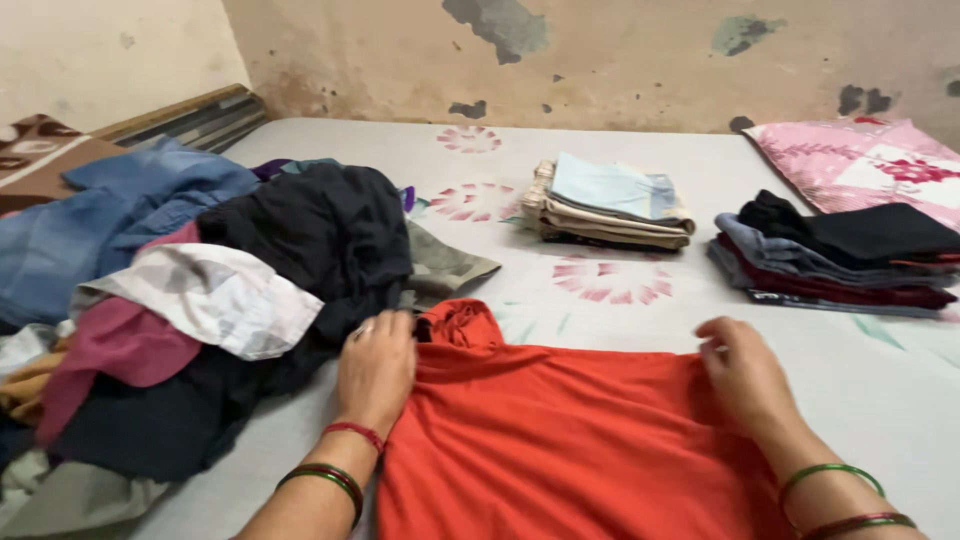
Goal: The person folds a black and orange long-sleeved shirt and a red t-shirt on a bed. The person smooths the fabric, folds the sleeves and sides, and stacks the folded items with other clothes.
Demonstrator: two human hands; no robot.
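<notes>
An orange-red garment (560, 440) lies spread flat on the bed in front of me. My left hand (377, 368) presses on its upper left corner, fingers curled over the fabric beside the collar. At the garment's upper right edge my right hand (745, 375) pinches the cloth. Both wrists wear green and red bangles.
A heap of unfolded clothes (200, 300) in black, blue, maroon and white fills the left side. Two folded stacks sit further back: a beige and light blue one (610, 205) and a dark one (830, 255). A pink pillow (860, 160) lies at the far right. The bedsheet (890, 380) is pale with pink flowers.
</notes>
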